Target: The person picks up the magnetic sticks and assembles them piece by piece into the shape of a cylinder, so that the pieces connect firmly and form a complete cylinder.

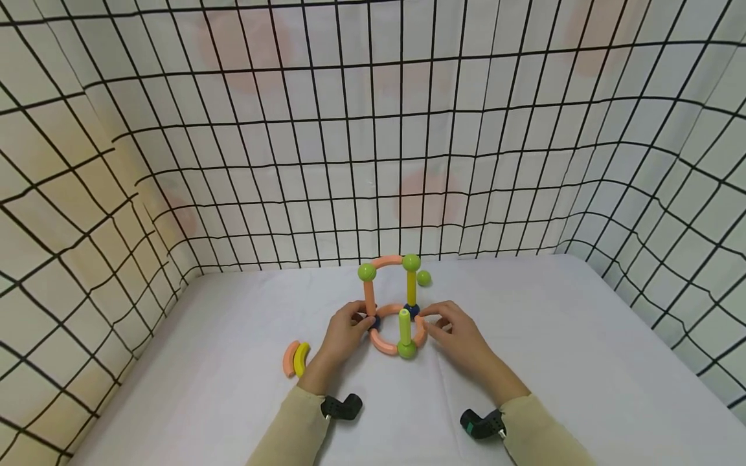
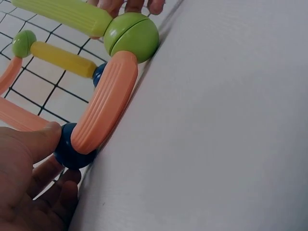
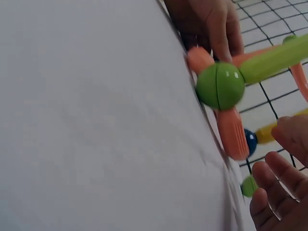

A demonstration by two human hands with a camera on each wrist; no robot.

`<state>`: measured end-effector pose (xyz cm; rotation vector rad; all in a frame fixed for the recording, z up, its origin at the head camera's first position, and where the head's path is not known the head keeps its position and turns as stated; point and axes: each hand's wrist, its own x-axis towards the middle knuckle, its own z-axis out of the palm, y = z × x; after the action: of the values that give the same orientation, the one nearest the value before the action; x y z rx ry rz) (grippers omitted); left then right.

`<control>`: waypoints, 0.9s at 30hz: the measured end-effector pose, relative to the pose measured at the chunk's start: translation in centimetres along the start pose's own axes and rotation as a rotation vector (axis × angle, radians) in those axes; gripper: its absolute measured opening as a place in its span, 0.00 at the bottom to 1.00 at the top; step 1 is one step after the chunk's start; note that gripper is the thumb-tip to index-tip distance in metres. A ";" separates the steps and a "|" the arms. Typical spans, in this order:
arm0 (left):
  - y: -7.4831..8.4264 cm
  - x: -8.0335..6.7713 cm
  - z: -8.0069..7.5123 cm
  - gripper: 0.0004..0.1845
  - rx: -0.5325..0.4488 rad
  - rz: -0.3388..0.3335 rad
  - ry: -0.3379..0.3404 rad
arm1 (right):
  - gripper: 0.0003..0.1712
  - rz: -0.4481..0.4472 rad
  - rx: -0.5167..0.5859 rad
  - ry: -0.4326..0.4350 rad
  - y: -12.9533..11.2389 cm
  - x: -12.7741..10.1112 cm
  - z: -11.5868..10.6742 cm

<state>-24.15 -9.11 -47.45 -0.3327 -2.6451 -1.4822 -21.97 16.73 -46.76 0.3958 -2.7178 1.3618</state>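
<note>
A toy frame of balls and rods stands on the white surface. Its base is a ring of curved orange rods [image 2: 107,102], joined by two dark blue balls and a green ball [image 1: 406,349]. From the ring rise an orange rod [image 1: 370,298], a yellow rod [image 1: 411,288] and a light green rod [image 1: 405,327] with a free top. A curved orange rod [image 1: 387,261] bridges two green balls above. My left hand [image 1: 344,331] pinches the left dark blue ball [image 2: 72,149] between thumb and fingers. Beside the ring's right side, my right hand [image 1: 457,333] has loosely bent fingers, holding nothing.
A loose green ball [image 1: 423,278] lies behind the frame. To the left of my left hand are a curved orange rod [image 1: 290,359] and a curved yellow rod [image 1: 300,359], side by side. Black netting [image 1: 373,155] over white cloth encloses the back and sides.
</note>
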 end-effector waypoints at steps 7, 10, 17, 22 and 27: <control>-0.1 0.1 0.1 0.13 -0.004 -0.040 -0.002 | 0.18 0.100 -0.058 0.044 1.4 2.5 -1.9; -0.1 0.1 0.1 0.13 -0.014 -0.036 -0.008 | 0.21 0.140 -0.082 0.049 2.0 3.6 -2.2; -0.2 0.1 0.1 0.13 -0.014 -0.006 -0.016 | 0.28 0.155 -0.180 0.057 3.0 6.0 -1.8; 0.0 0.1 0.0 0.13 -0.011 -0.013 -0.014 | 0.35 0.172 -0.223 0.045 3.1 7.5 -1.2; 0.0 0.0 0.0 0.13 -0.001 -0.017 -0.016 | 0.39 0.182 -0.236 -0.015 2.8 8.9 -0.7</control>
<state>-24.17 -9.13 -47.41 -0.3245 -2.6664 -1.4925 -31.27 17.16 -46.89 0.1444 -2.9426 1.0553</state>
